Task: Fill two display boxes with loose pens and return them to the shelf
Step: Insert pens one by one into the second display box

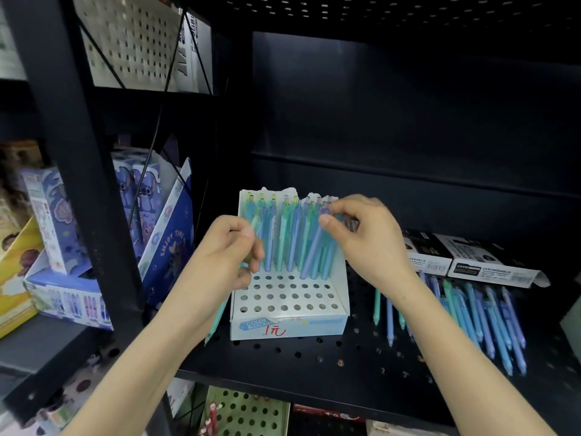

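a white cardboard display box [284,325] with a grid of round holes stands at the centre of a black perforated metal shelf [314,363]. the right hand [371,243] is closed in a pinch on the top of a lilac plastic pen [311,250], which leans in a hole toward the box's 2 o'clock corner. the left hand [220,256], at the box's 9 o'clock, is curled round a mint-green pen [220,313] whose tip hangs below the wrist; whether more are held there cannot be told

the lilac pen is tilted, so it may be jammed against its hole, or its neighbours knocked askew, if it is pressed down crooked. the light box is not braced and may be shoved toward 12 o'clock. the mint-green pen may be dropped while attention is given to the other hand

one display box is seen; a second is not identified. roughly a dozen standing pastel pens [279,234] fill the rear rows, too overlapped for an exact count. about four front rows of holes are empty. well over ten loose blue and green pens [481,313] lie at 3 o'clock, with two black-and-white cartons [481,262] at 2 o'clock
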A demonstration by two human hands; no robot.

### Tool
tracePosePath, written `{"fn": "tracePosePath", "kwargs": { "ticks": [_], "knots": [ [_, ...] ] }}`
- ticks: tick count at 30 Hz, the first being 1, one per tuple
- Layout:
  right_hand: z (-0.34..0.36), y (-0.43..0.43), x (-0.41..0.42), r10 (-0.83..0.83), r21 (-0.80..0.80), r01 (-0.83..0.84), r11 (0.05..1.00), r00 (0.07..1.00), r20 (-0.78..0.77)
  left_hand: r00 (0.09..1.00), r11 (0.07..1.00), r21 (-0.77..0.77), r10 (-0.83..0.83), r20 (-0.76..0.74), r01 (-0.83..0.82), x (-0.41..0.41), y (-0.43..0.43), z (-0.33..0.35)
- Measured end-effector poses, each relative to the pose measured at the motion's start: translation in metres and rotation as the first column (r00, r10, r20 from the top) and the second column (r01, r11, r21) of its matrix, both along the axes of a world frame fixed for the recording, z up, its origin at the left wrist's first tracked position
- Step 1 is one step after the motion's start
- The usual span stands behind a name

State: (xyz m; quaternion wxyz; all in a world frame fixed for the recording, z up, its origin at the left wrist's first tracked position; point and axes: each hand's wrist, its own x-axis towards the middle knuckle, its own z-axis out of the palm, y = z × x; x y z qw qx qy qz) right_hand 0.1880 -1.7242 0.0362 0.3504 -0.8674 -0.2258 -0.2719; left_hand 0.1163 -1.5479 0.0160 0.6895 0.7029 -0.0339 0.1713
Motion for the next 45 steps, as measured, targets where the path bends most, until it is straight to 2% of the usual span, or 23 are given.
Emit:
{"fn": "tracePosePath", "kwargs": {
  "ticks": [3,10,13,19,23,25,26,28,30,32,36,45],
  "knots": [
    [-0.001,0.002,0.009,-0.074,-0.138,0.099,0.985,0.982,0.175,0.999,0.999,0.012,-0.042,0.004,0.042,0.001,0.001,-0.003],
    [-0.003,0.009,0.019,-0.061,-0.249,0.081,0.965,0.994,0.086,0.998,0.998,0.038,-0.053,0.015,0.053,0.004,0.0,-0.005],
    [-0.002,0.008,0.006,-0.044,-0.156,0.069,0.985,0.986,0.159,0.998,0.998,0.024,-0.062,0.028,0.061,0.004,-0.004,-0.002],
    [-0.006,0.017,-0.022,0.179,0.069,-0.181,0.981,0.983,0.029,0.993,0.997,0.007,-0.073,0.088,0.073,0.005,-0.01,-0.005],
    [-0.007,0.021,-0.028,0.226,0.132,-0.228,0.965,0.974,0.027,0.984,0.997,0.027,-0.082,0.161,0.079,0.002,-0.014,-0.003],
    [0.0,0.02,-0.032,0.222,0.185,-0.229,0.956,0.973,0.062,0.982,0.996,0.085,-0.025,0.187,0.009,0.002,-0.013,-0.005],
    [0.005,0.017,-0.032,0.213,0.25,-0.226,0.942,0.974,0.079,0.975,0.984,0.154,0.057,0.215,-0.092,0.003,-0.011,-0.008],
    [0.016,0.009,-0.03,0.196,0.389,-0.216,0.896,0.976,0.09,0.911,0.88,0.313,0.255,0.323,-0.357,0.007,-0.003,-0.019],
    [0.02,0.004,-0.026,0.164,0.404,-0.188,0.895,0.982,0.093,0.853,0.772,0.394,0.353,0.385,-0.498,0.01,0.004,-0.032],
    [0.015,0.007,-0.02,0.104,0.333,-0.126,0.935,0.991,0.083,0.849,0.726,0.451,0.374,0.374,-0.519,0.015,0.007,-0.045],
    [0.001,0.016,-0.012,0.048,0.25,-0.065,0.966,0.996,0.072,0.873,0.668,0.566,0.313,0.375,-0.483,0.021,0.005,-0.065],
    [0.007,0.022,0.001,-0.022,0.133,0.008,0.991,0.995,0.102,0.869,0.597,0.631,0.315,0.382,-0.495,0.025,0.004,-0.071]
  ]
}}
